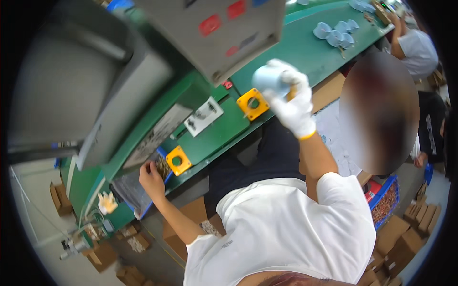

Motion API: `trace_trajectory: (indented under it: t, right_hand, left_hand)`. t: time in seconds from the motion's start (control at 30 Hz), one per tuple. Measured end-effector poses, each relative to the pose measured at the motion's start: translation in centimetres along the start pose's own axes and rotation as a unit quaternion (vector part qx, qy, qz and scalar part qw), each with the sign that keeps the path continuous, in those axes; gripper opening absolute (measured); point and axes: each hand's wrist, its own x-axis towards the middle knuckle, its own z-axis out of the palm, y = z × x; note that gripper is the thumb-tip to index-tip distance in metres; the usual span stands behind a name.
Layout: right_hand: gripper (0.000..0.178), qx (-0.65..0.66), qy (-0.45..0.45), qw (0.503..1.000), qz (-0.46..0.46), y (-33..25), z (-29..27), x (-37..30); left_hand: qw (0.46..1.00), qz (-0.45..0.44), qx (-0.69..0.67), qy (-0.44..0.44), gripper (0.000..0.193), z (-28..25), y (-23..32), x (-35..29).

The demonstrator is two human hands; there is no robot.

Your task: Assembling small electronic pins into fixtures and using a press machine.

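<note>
My right hand [295, 105], in a white glove with a yellow cuff, is closed around a light blue cup-shaped part [267, 81], raised over the front edge of the green bench. Motion blurs the part somewhat. My left hand [151, 181] is bare and rests at a blue bin [168, 177] that has small parts and a grey sheet in it. Its fingers look slightly bent and apart, with nothing seen in them. Close to it sits a yellow button box [178, 160] with a dark round button; a second yellow button box [253, 104] lies below the light blue part.
A grey machine housing [219, 33] overhangs the green bench [305, 57]. Several light blue cups [336, 34] stand at the far right. A white glove [107, 203] lies at the bench's left end. People sit to the right; cardboard boxes [400, 240] and a blue crate [385, 202] are on the floor.
</note>
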Motion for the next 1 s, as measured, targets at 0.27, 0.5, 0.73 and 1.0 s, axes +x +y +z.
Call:
trace_trajectory:
  t: [0.27,0.5,0.73,1.0]
  right_hand:
    - [0.069,-0.121,-0.182,0.976,0.017,-5.1,11.0,0.8]
    - [0.063,-0.176,-0.199,0.963,-0.038,-4.6,12.1,0.1]
    - [0.060,-0.234,-0.237,0.943,-0.012,-4.6,12.5,0.3]
    - [0.060,-0.286,-0.172,0.931,-0.151,-4.4,13.4,0.6]
  left_hand:
    - [0.999,0.019,-0.029,0.006,0.017,0.3,0.3,0.4]
    - [0.999,0.038,-0.016,0.009,0.015,-0.2,0.2,0.0]
    - [0.999,0.040,-0.024,0.000,0.014,-0.2,0.8,0.3]
    - [0.999,0.049,-0.021,0.011,0.012,0.0,0.9,0.1]
